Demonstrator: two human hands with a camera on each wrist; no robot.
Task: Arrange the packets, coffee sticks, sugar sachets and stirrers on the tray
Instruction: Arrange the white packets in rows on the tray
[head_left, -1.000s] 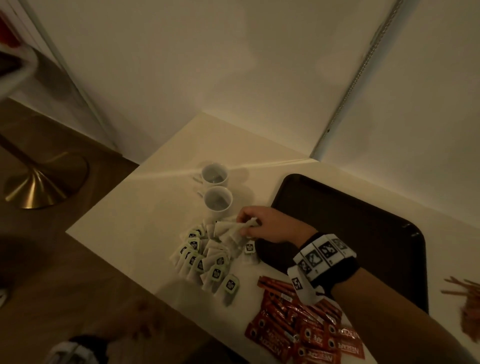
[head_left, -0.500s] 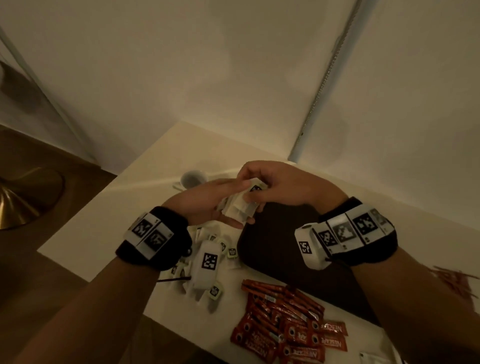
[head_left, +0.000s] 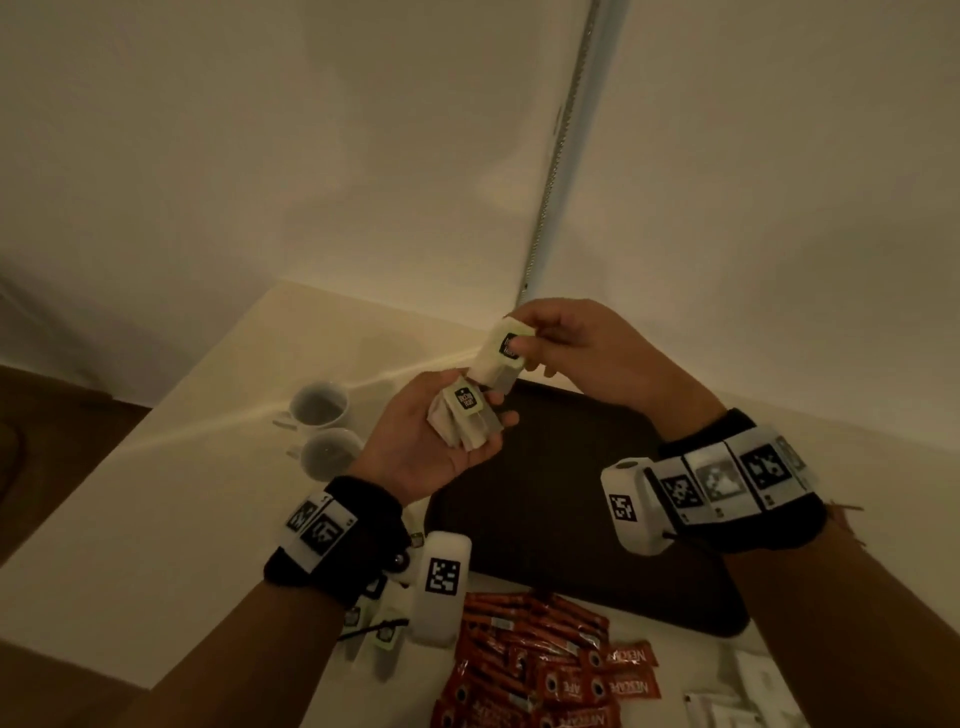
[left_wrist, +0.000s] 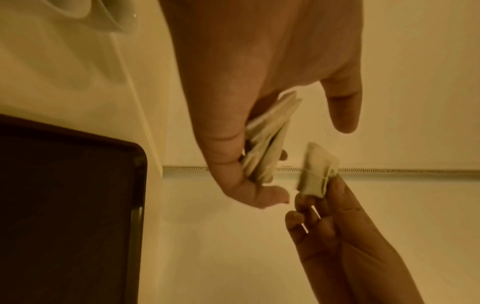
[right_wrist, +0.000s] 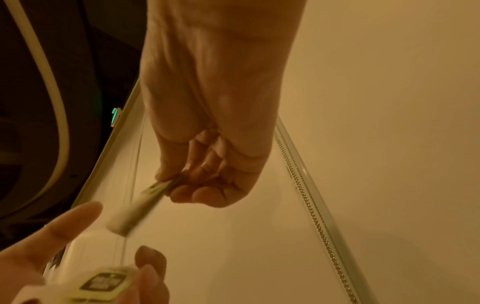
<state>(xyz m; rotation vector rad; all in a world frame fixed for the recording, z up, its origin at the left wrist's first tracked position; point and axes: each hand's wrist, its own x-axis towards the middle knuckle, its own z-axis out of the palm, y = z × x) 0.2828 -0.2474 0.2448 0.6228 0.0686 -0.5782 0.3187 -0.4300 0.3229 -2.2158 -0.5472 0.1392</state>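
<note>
Both hands are raised above the far left part of a dark rectangular plastic tray (head_left: 561, 499) that lies on a pale cream table (head_left: 197, 467). The left hand (head_left: 431, 441) is turned palm up, its fingers curled round a small bundle of white paper tea-bag packets with dark labels (head_left: 465, 421); the thumb presses on the top packet. Just beyond it, the right hand (head_left: 576, 343) pinches a single white tea-bag packet (head_left: 506, 353) between thumb and fingertips, the remaining fingers tucked in; this packet hangs down, almost touching the bundle. In the left wrist view a narrow gap shows between the two. Near the left wrist, more white packets (head_left: 379, 623) lie loose on the table, partly hidden by the wrist-mounted device. To their right, along the near edge of the tray, is a heap of red coffee sticks (head_left: 545, 660). A few white sugar sachets (head_left: 748, 691) lie at the near right corner. Two white ceramic cups (head_left: 324, 426) stand on the table left of the tray, touching or nearly so.
</note>
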